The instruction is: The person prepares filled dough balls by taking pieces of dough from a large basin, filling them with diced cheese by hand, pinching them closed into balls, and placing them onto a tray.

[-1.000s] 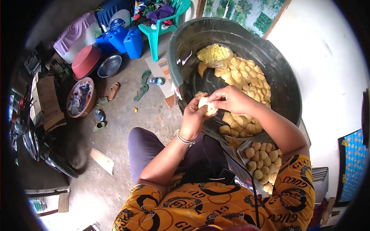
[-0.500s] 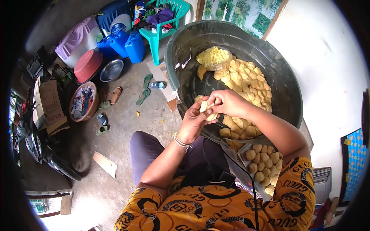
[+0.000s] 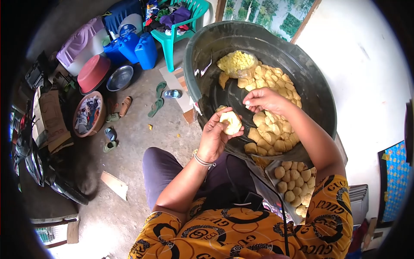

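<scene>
The large, round, dark plastic tub (image 3: 317, 93) stands before my knees, near enough, I judge, for both hands to work above it and for scraps to fall inside. Beyond its far left side stands a green plastic chair (image 3: 169, 55) heaped with clothes. Within the tub, a broad mound of yellow dough pieces (image 3: 271, 131) spreads down the right side, presumably to keep them within my right hand's reach. At the tub's far side, a clear plastic bag of small yellow cubes (image 3: 237, 61) rests against the mound, likely bagged to keep the cubes together. Outside the tub's near right edge, round tan dough balls (image 3: 294, 185) lie in a close cluster.

My left hand (image 3: 212, 137) is half open, palm up over the tub's near left part, fingers curled under a pale yellow, flattened dough round (image 3: 231, 122) and thumb against its edge; the cupped hold seems meant to support its hollowed middle. To the right and farther over the tub, my right hand (image 3: 268, 100) is nearly closed, thumb and fingertips pinching a tiny whitish bit (image 3: 247, 105), apart from the round.
</scene>
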The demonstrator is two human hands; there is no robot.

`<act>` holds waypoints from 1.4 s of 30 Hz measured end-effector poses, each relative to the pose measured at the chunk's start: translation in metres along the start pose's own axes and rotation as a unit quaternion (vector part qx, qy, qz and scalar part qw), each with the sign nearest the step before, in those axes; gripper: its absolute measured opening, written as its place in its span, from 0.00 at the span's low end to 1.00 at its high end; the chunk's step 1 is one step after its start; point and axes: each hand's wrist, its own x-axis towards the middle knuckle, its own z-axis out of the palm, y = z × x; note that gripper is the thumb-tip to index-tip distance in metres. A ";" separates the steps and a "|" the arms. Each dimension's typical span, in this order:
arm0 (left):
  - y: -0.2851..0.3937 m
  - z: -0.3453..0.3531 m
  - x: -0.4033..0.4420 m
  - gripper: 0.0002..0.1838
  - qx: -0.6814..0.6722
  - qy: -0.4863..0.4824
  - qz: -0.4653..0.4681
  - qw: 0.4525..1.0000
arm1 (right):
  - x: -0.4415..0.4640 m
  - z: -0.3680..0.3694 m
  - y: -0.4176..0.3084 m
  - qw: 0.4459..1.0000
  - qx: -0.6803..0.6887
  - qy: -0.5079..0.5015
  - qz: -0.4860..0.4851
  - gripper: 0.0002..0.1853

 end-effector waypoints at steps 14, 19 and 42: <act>-0.008 0.000 0.000 0.13 0.044 0.072 0.049 0.995 | 0.034 -0.012 0.048 0.992 -0.123 0.021 0.002 0.13; -0.003 0.007 0.002 0.14 0.023 0.089 0.031 0.995 | -0.013 0.039 -0.014 0.993 -0.018 -0.114 -0.026 0.22; 0.000 0.003 0.003 0.26 -0.106 -0.069 0.026 0.992 | -0.023 0.061 -0.014 0.901 -0.250 0.126 -0.331 0.11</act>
